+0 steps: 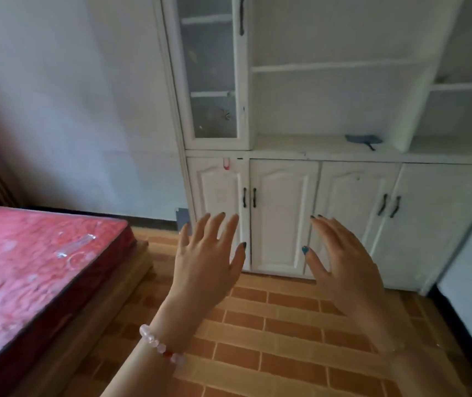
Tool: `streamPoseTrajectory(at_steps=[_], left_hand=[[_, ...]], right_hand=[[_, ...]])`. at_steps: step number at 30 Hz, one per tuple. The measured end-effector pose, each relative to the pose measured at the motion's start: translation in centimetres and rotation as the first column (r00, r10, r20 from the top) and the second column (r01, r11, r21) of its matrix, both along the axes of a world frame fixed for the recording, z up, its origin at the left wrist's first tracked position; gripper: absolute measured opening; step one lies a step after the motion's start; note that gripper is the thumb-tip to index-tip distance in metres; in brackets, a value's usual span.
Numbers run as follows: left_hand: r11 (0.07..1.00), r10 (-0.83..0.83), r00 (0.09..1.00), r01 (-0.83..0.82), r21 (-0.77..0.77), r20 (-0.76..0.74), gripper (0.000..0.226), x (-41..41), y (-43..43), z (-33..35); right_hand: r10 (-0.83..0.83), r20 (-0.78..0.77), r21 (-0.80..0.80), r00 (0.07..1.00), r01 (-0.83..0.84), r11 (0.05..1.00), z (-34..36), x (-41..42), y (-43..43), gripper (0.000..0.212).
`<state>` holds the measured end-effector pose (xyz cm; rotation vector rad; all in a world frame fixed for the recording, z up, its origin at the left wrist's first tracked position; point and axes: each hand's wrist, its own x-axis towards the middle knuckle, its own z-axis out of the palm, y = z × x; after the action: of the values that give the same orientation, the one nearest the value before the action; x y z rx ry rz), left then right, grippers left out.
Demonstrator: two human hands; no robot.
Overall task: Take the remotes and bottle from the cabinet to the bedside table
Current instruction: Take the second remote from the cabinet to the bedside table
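The left hand (206, 262) and right hand (340, 265) are raised side by side, fingers spread wide, holding nothing, in front of the closed lower doors (283, 202) of the cabinet (355, 156).

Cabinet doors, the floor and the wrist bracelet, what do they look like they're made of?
Cabinet doors: probably wood or board painted white, slightly glossy, with raised arched panels; handles look like dark metal. Floor: reddish-brown brick-pattern tile or vinyl, pale joint lines, faint sheen. Bracelet: pale pink translucent round beads, glass or stone, cannot tell which.
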<state>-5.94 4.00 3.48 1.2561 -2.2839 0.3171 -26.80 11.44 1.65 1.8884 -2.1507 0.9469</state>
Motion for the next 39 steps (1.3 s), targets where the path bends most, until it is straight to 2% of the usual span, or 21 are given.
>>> streamPoseTrajectory(at_steps=[6, 10, 15, 21, 26, 33, 39], left_hand=[[0.984, -0.175, 0.984, 0.176, -0.015, 0.028, 0.055, -8.9, -6.2, 0.4], [0.963, -0.268, 0.963, 0.268, -0.033, -0.001, 0.056, -14.7, -10.1, 1.1], [0.928, -0.370, 0.929, 0.368, -0.061, -0.017, 0.055, -21.4, -15.3, 2.3], [0.864, -0.494, 0.870, 0.490, -0.115, -0.007, 0.054, -30.3, -19.1, 3.4], [0.814, -0.575, 0.818, 0.573, -0.095, 0.016, 0.054, -37.5, -20.4, 3.0], [0.776, -0.628, 0.778, 0.629, -0.052, 0.037, 0.052, -47.2, -21.9, 1.5], [0.794, -0.605, 0.796, 0.606, -0.049, 0.037, 0.052, -58.0, -23.1, 1.4]], right_hand=[[-0.161, 0.016, -0.016, 0.987, 0.162, 0.987, 1.0, -6.9, -2.1, 0.062], [-0.262, 0.012, -0.014, 0.965, 0.262, 0.965, 2.1, -10.9, -4.7, 0.057], [-0.357, -0.061, -0.037, 0.932, 0.356, 0.934, 3.4, -16.3, -8.2, 0.061], [-0.500, -0.057, -0.068, 0.864, 0.496, 0.866, 4.2, -22.7, -9.5, 0.062], [-0.601, -0.026, -0.048, 0.799, 0.599, 0.799, 3.5, -28.3, -9.2, 0.065], [-0.632, -0.014, -0.060, 0.775, 0.630, 0.774, 2.4, -37.9, -10.6, 0.064], [-0.597, -0.024, -0.064, 0.802, 0.594, 0.802, 2.6, -48.4, -12.5, 0.066]])
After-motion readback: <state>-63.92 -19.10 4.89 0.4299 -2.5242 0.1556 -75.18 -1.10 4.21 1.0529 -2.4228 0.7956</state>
